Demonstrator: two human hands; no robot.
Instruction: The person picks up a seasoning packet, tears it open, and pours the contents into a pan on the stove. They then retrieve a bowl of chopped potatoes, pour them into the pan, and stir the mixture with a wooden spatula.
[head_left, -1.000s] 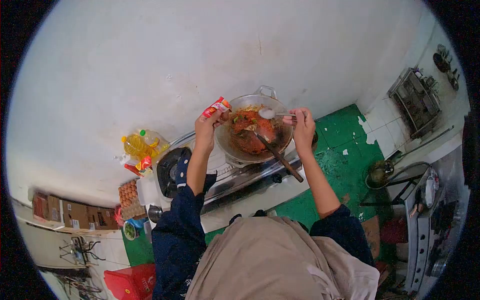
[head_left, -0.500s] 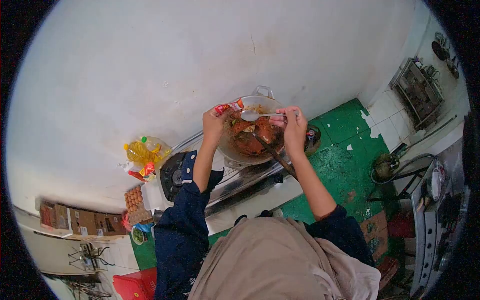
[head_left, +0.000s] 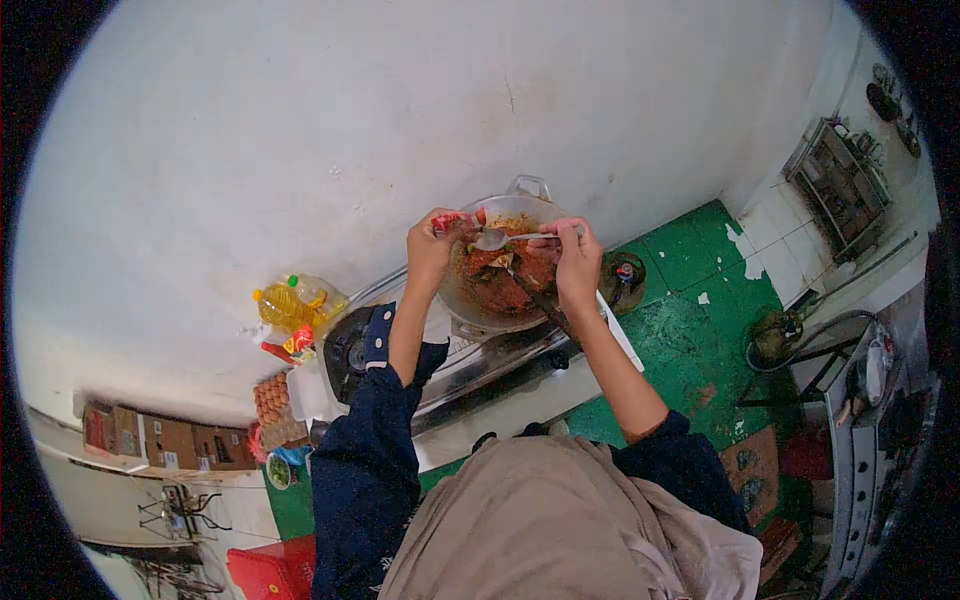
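Observation:
Over a large metal wok (head_left: 470, 312) of reddish-brown food (head_left: 500, 290), both my hands are raised. My left hand (head_left: 430, 238) pinches a small red sachet (head_left: 456, 222) at the wok's left side. A metal spoon (head_left: 493, 239) is held by its handle in my right hand (head_left: 577, 255), its bowl just below and beside the sachet. Out of the food leans a dark-handled spatula (head_left: 535, 293), its lower handle passing behind my right forearm.
The wok stands on a two-burner stove (head_left: 480, 360); the left burner (head_left: 346, 355) shows. Oil bottles (head_left: 285, 306) stand by the wall, near a tray of eggs (head_left: 272, 398). A gas cylinder (head_left: 625, 275) stands on the green floor (head_left: 690, 330).
My right hand has shifted slightly left and down, bringing the spoon's bowl closer to the sachet. The sachet in my left hand has tilted, and the view has moved slightly.

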